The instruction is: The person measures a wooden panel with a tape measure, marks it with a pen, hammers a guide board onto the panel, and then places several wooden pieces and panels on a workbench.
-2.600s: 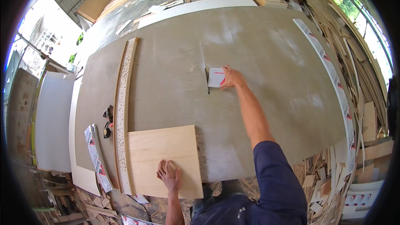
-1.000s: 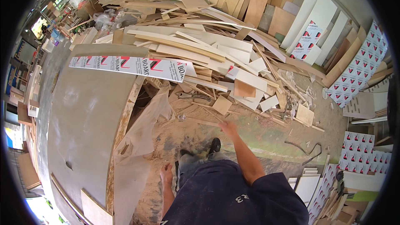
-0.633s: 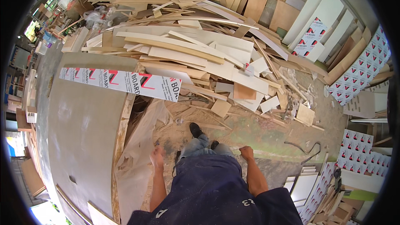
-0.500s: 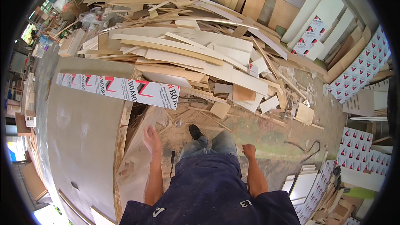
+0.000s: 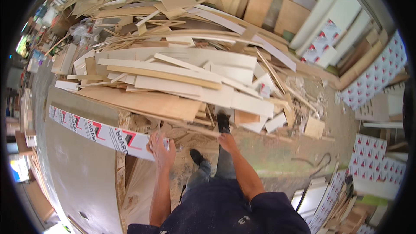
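My left hand [image 5: 162,151] is on the near end of a long white board strip [image 5: 102,133] with red and black print, its fingers closed around the edge there. The strip lies across a grey-topped bench [image 5: 73,164] and juts past the bench's right edge. My right hand [image 5: 226,142] is out ahead of me with its fingers curled, beside the end of a thin wooden strip [image 5: 190,127] at the foot of the scrap pile. Whether it grips that strip or anything else is hidden.
A large heap of wood offcuts [image 5: 173,84] fills the floor ahead, with a brown plywood sheet [image 5: 143,102] at its near side. Printed panels [image 5: 375,69] lean at the right. A dark cable [image 5: 318,163] lies on the floor. My shoe [image 5: 223,122] is at the heap's edge.
I have stepped forward, one foot now beside the heap. My left hand has come onto the white board strip and taken hold of its end. My right hand has reached forward and inward.
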`<state>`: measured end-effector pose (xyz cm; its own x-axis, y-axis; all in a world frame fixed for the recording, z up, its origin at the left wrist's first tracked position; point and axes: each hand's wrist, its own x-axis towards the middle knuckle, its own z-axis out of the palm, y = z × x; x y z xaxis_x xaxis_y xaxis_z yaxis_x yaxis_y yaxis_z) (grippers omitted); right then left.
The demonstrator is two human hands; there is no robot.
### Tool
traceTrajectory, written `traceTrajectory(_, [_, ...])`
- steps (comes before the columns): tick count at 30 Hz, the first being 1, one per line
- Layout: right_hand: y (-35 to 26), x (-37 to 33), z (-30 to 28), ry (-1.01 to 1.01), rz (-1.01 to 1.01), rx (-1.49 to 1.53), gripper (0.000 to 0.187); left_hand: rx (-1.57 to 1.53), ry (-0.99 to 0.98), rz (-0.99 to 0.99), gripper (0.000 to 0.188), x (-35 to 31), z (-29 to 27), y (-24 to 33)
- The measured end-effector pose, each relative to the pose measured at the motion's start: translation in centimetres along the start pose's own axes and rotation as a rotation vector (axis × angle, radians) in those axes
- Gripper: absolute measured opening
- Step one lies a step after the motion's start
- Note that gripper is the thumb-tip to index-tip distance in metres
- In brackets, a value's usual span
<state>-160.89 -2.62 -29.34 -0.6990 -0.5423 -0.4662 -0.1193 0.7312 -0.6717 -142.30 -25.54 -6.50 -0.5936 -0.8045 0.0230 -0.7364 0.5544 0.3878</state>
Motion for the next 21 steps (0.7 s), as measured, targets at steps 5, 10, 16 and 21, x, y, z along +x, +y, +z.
traceTrajectory(5, [8.9, 10.0, 0.1, -0.105, -0.058, -0.13, 0.022, 0.105, -0.005, -0.1, 0.049, 0.3, 1.7, 2.0])
traceTrajectory(10, [9.6, 20.0, -2.3, -0.206, -0.273, -0.571, 0.021, 0.282, -0.015, -0.308, 0.046, 0.6, 0.2, 2.5])
traceTrajectory(16, [16.0, 35.7, -16.1, -0.012, 0.049, -0.442, 0.043, 0.255, 0.15, -0.412, 0.035, 3.9, 2.9, 6.1])
traceTrajectory(21, [8.1, 38.4, -15.4, -0.144, -0.112, -0.511, 0.088, 0.083, 0.431, -0.403, 0.023, 4.5, 6.3, 9.7])
